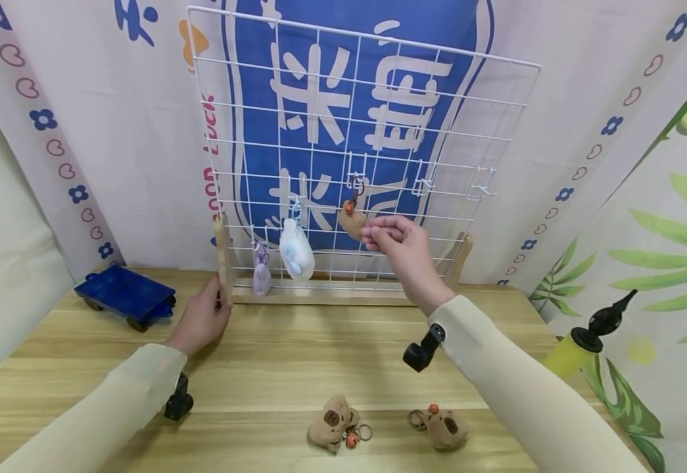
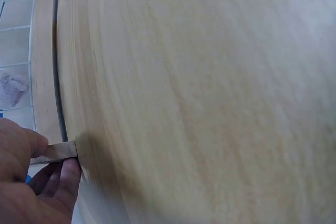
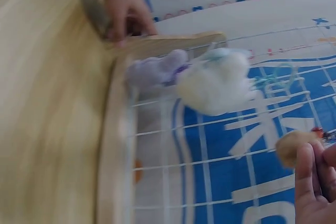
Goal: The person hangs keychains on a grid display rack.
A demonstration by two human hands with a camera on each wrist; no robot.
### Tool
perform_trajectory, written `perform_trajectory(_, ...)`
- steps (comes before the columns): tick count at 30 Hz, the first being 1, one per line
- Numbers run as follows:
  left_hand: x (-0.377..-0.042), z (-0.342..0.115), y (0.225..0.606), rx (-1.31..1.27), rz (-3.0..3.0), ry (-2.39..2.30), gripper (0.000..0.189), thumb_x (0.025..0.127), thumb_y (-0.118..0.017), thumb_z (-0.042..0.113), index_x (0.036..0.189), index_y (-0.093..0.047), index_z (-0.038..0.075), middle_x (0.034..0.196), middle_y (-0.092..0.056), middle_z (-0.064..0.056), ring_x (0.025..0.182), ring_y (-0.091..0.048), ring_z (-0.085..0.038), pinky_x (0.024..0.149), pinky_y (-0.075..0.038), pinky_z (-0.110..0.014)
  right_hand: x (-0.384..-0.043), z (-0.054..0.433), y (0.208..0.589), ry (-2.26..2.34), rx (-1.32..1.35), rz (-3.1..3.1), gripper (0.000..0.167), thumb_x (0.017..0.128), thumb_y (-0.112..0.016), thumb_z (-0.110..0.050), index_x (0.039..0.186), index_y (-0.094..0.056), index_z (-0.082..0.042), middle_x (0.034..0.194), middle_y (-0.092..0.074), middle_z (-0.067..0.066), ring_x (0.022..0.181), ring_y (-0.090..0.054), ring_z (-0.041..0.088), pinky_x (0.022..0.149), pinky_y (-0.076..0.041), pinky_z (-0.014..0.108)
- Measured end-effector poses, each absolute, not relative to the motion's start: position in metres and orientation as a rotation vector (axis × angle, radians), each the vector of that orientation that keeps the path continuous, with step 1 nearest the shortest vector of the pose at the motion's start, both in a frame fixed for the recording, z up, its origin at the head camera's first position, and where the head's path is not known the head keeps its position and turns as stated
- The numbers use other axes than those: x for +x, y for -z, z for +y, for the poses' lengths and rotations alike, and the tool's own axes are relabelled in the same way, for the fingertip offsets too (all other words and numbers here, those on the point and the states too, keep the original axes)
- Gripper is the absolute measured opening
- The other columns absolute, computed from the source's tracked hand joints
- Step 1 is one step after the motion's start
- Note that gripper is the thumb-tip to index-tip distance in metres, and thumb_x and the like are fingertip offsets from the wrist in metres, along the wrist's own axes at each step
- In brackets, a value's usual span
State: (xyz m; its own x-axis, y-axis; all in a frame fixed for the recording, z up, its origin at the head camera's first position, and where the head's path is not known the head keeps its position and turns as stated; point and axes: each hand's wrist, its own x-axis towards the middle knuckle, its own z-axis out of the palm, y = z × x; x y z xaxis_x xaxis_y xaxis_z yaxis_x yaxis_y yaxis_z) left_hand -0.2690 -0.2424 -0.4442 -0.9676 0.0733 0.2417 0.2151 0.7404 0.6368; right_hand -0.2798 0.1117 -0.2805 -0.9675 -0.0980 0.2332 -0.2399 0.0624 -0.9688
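The right hand (image 1: 405,253) has its fingers clamped on the right side of the brown charm (image 1: 350,223), which is in front of the rack (image 1: 331,296), with its ring (image 1: 358,184) up at a hook (image 1: 355,174) near the middle of the grid. Whether the ring is fully seated there I cannot tell. The left hand (image 1: 201,318) has thumb and fingers clamped on the wooden end piece (image 2: 62,151) at the rack's lower left corner, by the worktop's (image 1: 272,368) far edge. That brace seems worth having, as a pull on the wire could tip or slide the rack. The step looks like settling the charm on its hook: best to hold the plush lightly, leave the ring in plain sight, and let it drop behind the hook's tip before the fingers part; a small downward tug would test it. The bell (image 1: 350,207) could snag between ring and wire, so turning it outward should help. The white plush (image 1: 297,249) and purple plush (image 1: 261,276) hang towards the rack's left edge, so sideways swings are better avoided. Two more charms (image 1: 332,424) (image 1: 446,430) lie near the worktop's near edge
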Motion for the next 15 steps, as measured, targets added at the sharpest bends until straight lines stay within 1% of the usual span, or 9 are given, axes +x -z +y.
perform_trajectory(3,-0.269,-0.242,0.444,-0.231,-2.741,1.034,0.042,0.101,-0.058,0.0,0.137,-0.04,-0.012,0.123,-0.061,-0.041,0.115,-0.065,-0.056,0.086,-0.061,-0.061,-0.274,0.118,0.296,-2.026,0.378,-2.285,0.021,0.104,-0.059,-0.001,0.122,-0.063,0.009,0.115,-0.076,0.021,0.089,-0.075,0.007,0.09,-0.064,0.027)
perform_trajectory(5,-0.269,-0.242,0.444,-0.231,-2.74,1.031,0.04,0.101,-0.058,0.0,0.135,-0.04,-0.012,0.121,-0.062,-0.04,0.114,-0.065,-0.056,0.086,-0.061,-0.061,-0.27,0.123,0.307,-2.003,0.405,-2.36,0.023,0.103,-0.059,0.0,0.124,-0.063,0.01,0.119,-0.074,0.026,0.09,-0.074,0.006,0.091,-0.064,0.028)
perform_trajectory(7,-0.269,-0.242,0.444,-0.23,-2.739,1.03,0.036,0.101,-0.058,0.0,0.132,-0.042,-0.011,0.119,-0.062,-0.039,0.114,-0.065,-0.056,0.085,-0.061,-0.061,-0.265,0.126,0.32,-1.987,0.427,-2.436,0.024,0.103,-0.06,0.0,0.124,-0.063,0.01,0.122,-0.072,0.028,0.092,-0.074,0.008,0.09,-0.064,0.027)
perform_trajectory(11,-0.268,-0.242,0.445,-0.228,-2.739,1.036,0.034,0.101,-0.058,0.0,0.13,-0.042,-0.01,0.118,-0.063,-0.038,0.113,-0.066,-0.055,0.085,-0.061,-0.06,-0.254,0.132,0.347,-1.915,0.516,-2.617,0.022,0.101,-0.061,-0.001,0.121,-0.065,0.007,0.119,-0.072,0.027,0.095,-0.073,0.015,0.088,-0.063,0.024)
perform_trajectory(13,-0.268,-0.242,0.445,-0.229,-2.738,1.039,0.036,0.102,-0.057,0.001,0.132,-0.042,-0.01,0.118,-0.063,-0.038,0.113,-0.066,-0.055,0.084,-0.062,-0.06,-0.248,0.134,0.362,-1.833,0.593,-2.714,0.021,0.1,-0.064,-0.003,0.118,-0.066,0.007,0.115,-0.072,0.027,0.095,-0.073,0.022,0.088,-0.064,0.03)
perform_trajectory(14,-0.268,-0.242,0.445,-0.228,-2.737,1.041,0.037,0.102,-0.057,0.001,0.133,-0.042,-0.01,0.119,-0.063,-0.038,0.113,-0.066,-0.054,0.084,-0.062,-0.059,-0.245,0.134,0.369,-1.778,0.637,-2.762,0.02,0.099,-0.065,-0.004,0.117,-0.067,0.006,0.112,-0.073,0.025,0.093,-0.072,0.021,0.087,-0.064,0.033)
perform_trajectory(15,-0.267,-0.241,0.444,-0.227,-2.735,1.044,0.037,0.102,-0.057,0.001,0.133,-0.042,-0.01,0.119,-0.063,-0.037,0.112,-0.066,-0.054,0.084,-0.062,-0.059,-0.241,0.135,0.375,-1.722,0.681,-2.81,0.02,0.099,-0.066,-0.005,0.116,-0.068,0.005,0.11,-0.073,0.023,0.092,-0.071,0.021,0.086,-0.064,0.031)
